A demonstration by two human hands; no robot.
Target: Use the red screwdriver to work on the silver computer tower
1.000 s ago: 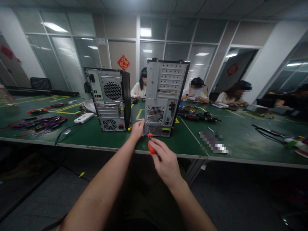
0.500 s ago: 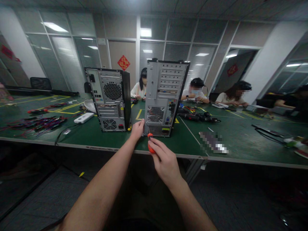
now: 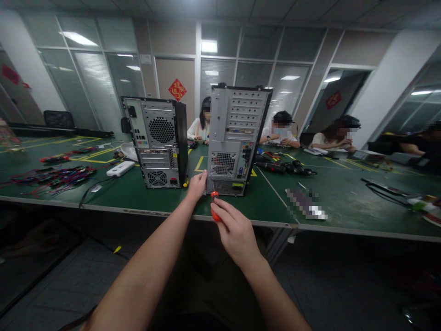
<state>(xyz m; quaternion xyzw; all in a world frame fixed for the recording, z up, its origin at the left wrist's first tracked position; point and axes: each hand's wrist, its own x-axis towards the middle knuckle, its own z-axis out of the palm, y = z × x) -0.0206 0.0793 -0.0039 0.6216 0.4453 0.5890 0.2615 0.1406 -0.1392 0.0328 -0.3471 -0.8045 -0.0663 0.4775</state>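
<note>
A grey computer tower (image 3: 237, 115) stands upright on the green table with its rear panel toward me. My left hand (image 3: 197, 185) is closed at the tower's lower left edge, thumb upward, its fingertips partly hidden. In my right hand (image 3: 236, 225) is a red-and-black screwdriver (image 3: 214, 196), its handle pinched between thumb and fingers. The thin shaft points up at the tower's lower left rear corner; I cannot tell if the tip sits in a screw. To the left stands a second computer tower (image 3: 160, 147), black-sided, also rear side toward me.
On the green table (image 3: 265, 211), a white power strip (image 3: 120, 168) and a tangle of thin cables (image 3: 55, 179) lie left. A pixelated flat object (image 3: 305, 203) and black cables (image 3: 386, 188) lie right. Several people sit across the table, one person (image 3: 280, 131) behind the grey tower's right side.
My right hand and the screwdriver handle have shifted very slightly left. My left hand and both towers stay in place.
</note>
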